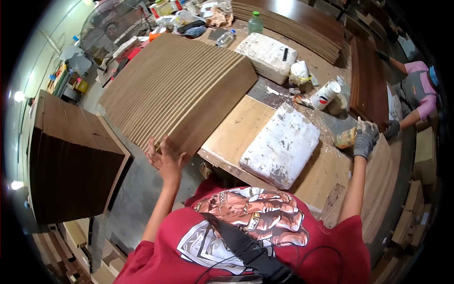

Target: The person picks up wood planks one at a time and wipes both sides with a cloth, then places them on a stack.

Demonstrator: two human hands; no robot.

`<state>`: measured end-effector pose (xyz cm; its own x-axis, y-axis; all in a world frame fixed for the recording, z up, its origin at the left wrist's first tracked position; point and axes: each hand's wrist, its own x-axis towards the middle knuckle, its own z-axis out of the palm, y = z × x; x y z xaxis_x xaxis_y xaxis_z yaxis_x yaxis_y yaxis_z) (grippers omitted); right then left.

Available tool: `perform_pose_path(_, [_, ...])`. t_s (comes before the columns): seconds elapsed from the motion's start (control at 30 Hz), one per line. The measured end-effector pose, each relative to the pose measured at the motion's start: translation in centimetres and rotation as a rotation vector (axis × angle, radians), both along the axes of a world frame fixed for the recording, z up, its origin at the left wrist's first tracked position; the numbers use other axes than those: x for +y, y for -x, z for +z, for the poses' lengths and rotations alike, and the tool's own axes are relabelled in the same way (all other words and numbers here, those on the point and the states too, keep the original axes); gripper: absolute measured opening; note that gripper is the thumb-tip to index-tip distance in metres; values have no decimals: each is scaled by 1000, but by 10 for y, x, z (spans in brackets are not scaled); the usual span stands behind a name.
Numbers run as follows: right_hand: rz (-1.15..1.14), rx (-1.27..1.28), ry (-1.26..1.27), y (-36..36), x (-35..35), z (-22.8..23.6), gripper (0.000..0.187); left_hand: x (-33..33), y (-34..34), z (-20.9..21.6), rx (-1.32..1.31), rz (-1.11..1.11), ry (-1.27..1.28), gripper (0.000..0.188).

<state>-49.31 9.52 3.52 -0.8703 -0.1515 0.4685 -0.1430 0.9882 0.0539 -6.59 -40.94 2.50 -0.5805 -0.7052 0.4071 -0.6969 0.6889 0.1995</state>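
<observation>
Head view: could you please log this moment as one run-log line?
left hand: bare, on near edge of fanned veneer sheets | right hand: grey glove, gripping small bottle | white block: on workbench

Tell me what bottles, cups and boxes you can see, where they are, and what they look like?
Green bottle: far end of the table, green cap.
Clear bottle: lying near it, see-through plastic.
White cup: tipped over right of the far white block, red and blue mark.
Yellowish bottle: in the gloved right hand.
Cardboard boxes: stacked at the right edge, brown.
</observation>
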Motion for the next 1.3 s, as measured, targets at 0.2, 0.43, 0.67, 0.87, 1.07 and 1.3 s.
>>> perform_pose_path(0.2, [320, -228, 900, 28, 29, -35, 30, 11, -7, 18, -64, -26, -21, 82])
perform_pose_path(0.43, [-49, -226, 298, -8, -17, 9, 43, 17, -11, 43, -142, -37, -20, 44])
perform_pose_path(0.67, [-184, -288, 157, -6, -12, 15, 49, 11, -14, 38, 0, -153, -122, 31])
perform_pose_path(0.87, [-141, -310, 154, 13, 3, -1, 44, 6, -17, 38, 17, -167, -173, 29])
perform_pose_path(1.07, [339, -214, 1074, 36, 45, 5, 29, -2, -18, 40, -2, -205, -225, 30])
perform_pose_path(1.3, [99, 317, 2069, -15, 18, 46, 37, 4, -15, 53, -13, -104, -437, 30])
